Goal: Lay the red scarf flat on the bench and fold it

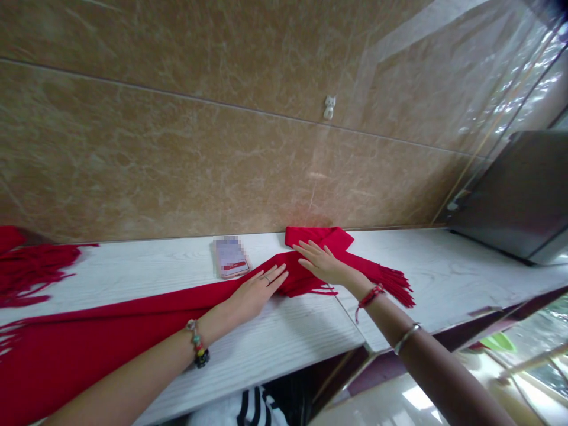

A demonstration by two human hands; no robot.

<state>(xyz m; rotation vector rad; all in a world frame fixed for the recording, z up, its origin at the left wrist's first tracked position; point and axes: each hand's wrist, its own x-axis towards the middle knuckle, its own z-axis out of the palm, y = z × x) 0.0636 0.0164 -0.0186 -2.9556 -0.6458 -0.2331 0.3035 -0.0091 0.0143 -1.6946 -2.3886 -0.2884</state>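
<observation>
A long red scarf (pixel 133 313) with fringed ends lies across the white wooden counter (pixel 293 331). My left hand (pixel 257 290) rests flat on it, fingers stretched out, a ring on one finger and a beaded bracelet at the wrist. My right hand (pixel 322 260) lies flat, fingers spread, on the folded part of the scarf near the wall. The scarf's fringed end (pixel 394 284) sticks out to the right of my right wrist, which wears a red string and a silver bangle.
A phone (pixel 231 257) lies on the counter by the wall, just left of my hands. More red fringed cloth (pixel 31 263) sits at the far left. A dark appliance (pixel 519 201) stands at the right. A marble-like wall (pixel 222 148) backs the counter.
</observation>
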